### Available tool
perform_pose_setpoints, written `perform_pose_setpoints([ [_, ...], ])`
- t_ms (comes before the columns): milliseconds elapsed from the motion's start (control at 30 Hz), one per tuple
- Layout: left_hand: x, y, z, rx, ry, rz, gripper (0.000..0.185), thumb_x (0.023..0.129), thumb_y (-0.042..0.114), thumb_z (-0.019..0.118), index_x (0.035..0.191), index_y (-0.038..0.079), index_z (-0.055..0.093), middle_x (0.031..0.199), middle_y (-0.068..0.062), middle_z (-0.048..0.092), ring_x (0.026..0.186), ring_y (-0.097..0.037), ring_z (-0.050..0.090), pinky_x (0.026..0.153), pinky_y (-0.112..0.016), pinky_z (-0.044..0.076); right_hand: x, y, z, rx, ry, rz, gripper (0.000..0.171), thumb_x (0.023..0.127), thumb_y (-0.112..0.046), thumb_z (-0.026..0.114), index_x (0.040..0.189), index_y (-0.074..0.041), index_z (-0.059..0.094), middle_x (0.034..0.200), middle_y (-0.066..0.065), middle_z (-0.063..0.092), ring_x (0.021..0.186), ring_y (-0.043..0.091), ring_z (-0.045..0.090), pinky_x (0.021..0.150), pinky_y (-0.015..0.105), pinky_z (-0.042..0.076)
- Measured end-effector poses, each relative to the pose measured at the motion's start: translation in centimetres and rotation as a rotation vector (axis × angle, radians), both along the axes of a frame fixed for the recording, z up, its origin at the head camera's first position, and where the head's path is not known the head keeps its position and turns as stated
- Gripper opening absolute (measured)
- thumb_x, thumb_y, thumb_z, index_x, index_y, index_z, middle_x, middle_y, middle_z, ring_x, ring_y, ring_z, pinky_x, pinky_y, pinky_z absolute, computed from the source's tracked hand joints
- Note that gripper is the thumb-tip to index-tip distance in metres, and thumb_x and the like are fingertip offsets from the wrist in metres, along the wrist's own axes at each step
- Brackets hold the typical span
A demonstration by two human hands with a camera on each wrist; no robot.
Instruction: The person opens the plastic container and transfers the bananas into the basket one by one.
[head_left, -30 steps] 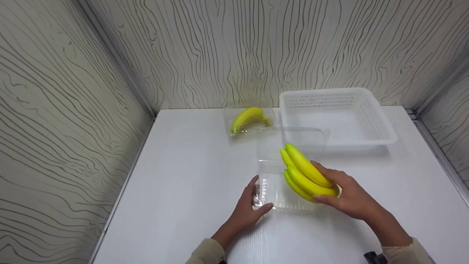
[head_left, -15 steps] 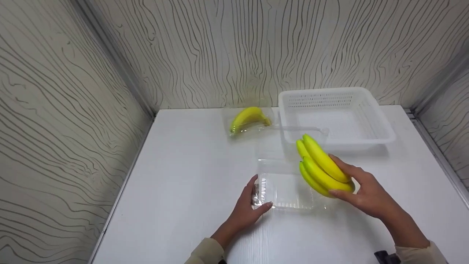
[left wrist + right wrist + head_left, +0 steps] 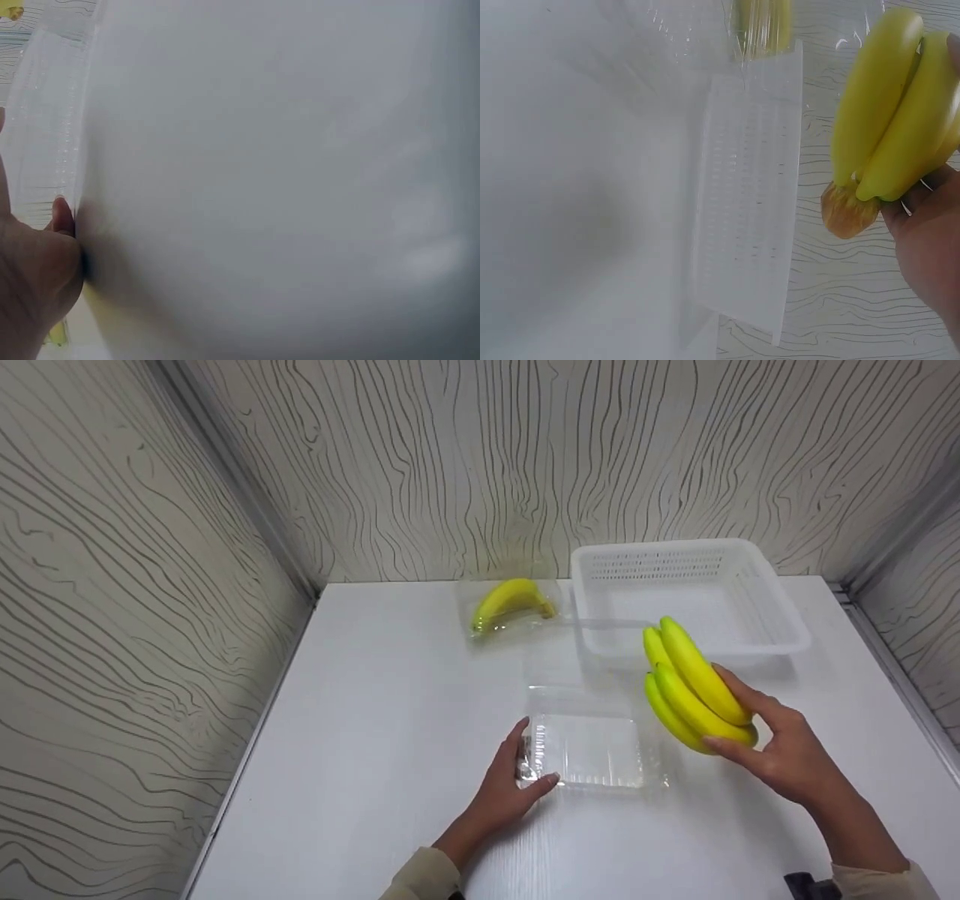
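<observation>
My right hand (image 3: 780,750) grips a bunch of yellow bananas (image 3: 690,686) by its stem end, lifted above the white table to the right of an open clear plastic clamshell box (image 3: 592,746). In the right wrist view the banana bunch (image 3: 889,120) fills the upper right, with my right hand (image 3: 930,240) below it. My left hand (image 3: 514,780) holds the box's left edge, thumb at its front corner. The left wrist view shows my left hand (image 3: 34,285) against the clear box (image 3: 52,142).
A white perforated plastic basket (image 3: 757,577) stands at the back right; the same basket (image 3: 746,202) appears in the right wrist view. A second clear box with bananas inside (image 3: 510,604) lies at the back centre. Patterned walls enclose the table (image 3: 375,750) on three sides.
My right hand has lifted the banana bunch out of the open box and carried it right and toward the basket. The left hand has stayed on the box.
</observation>
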State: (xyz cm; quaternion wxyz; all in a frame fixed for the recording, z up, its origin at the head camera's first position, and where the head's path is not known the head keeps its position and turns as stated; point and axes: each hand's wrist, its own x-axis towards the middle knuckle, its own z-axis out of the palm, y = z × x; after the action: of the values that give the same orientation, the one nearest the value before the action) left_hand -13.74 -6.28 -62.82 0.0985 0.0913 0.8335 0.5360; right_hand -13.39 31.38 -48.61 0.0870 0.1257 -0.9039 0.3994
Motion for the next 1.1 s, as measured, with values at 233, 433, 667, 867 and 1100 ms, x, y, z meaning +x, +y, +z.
perform_pose_setpoints([
  [233, 0.2, 0.1, 0.0, -0.005, -0.014, -0.001, 0.097, 0.096, 0.058, 0.072, 0.172, 0.036, 0.016, 0.169, -0.012, 0.04, 0.153, -0.031, 0.048, 0.114, -0.05, 0.05, -0.3, 1.1, -0.2, -0.055, 0.042, -0.037, 0.091, 0.085, -0.007, 0.087, 0.164, -0.025, 0.045, 0.141, -0.038, 0.054, 0.112, -0.008, 0.052, 0.096, 0.004, 0.03],
  [433, 0.1, 0.2, 0.0, -0.01, -0.014, -0.003, 0.098, 0.095, 0.058, 0.072, 0.172, 0.033, 0.017, 0.167, -0.012, 0.043, 0.148, -0.029, 0.051, 0.109, -0.045, 0.051, -0.4, 1.8, -0.4, -0.055, 0.05, -0.104, 0.09, 0.087, -0.009, 0.087, 0.165, -0.028, 0.044, 0.127, -0.035, 0.057, 0.103, 0.0, 0.049, 0.09, 0.011, 0.033],
  [667, 0.0, 0.1, -0.1, 0.003, 0.006, -0.002, 0.098, 0.095, 0.055, 0.073, 0.172, 0.032, 0.017, 0.167, -0.013, 0.043, 0.149, -0.03, 0.051, 0.11, -0.048, 0.052, -1.0, 2.5, -1.0, -0.014, 0.004, -0.194, 0.089, 0.093, -0.024, 0.084, 0.167, -0.038, 0.036, 0.13, -0.039, 0.046, 0.106, -0.001, 0.044, 0.088, 0.018, 0.033],
  [867, 0.0, 0.2, -0.1, -0.005, 0.007, -0.007, 0.099, 0.095, 0.056, 0.073, 0.172, 0.032, 0.017, 0.166, -0.012, 0.044, 0.145, -0.027, 0.053, 0.107, -0.044, 0.052, -2.0, 3.5, -1.4, 0.002, -0.036, -0.261, 0.09, 0.095, -0.033, 0.082, 0.168, -0.042, 0.03, 0.132, -0.032, 0.046, 0.107, -0.004, 0.043, 0.088, 0.023, 0.033],
  [1100, 0.1, 0.0, 0.2, 0.015, 0.002, -0.008, 0.098, 0.095, 0.054, 0.074, 0.172, 0.033, 0.017, 0.168, -0.012, 0.042, 0.148, -0.03, 0.051, 0.109, -0.045, 0.052, -4.0, 4.4, -1.1, -0.021, -0.096, -0.304, 0.091, 0.097, -0.04, 0.079, 0.169, -0.043, 0.024, 0.145, 0.005, 0.054, 0.106, 0.001, 0.042, 0.086, 0.021, 0.035],
])
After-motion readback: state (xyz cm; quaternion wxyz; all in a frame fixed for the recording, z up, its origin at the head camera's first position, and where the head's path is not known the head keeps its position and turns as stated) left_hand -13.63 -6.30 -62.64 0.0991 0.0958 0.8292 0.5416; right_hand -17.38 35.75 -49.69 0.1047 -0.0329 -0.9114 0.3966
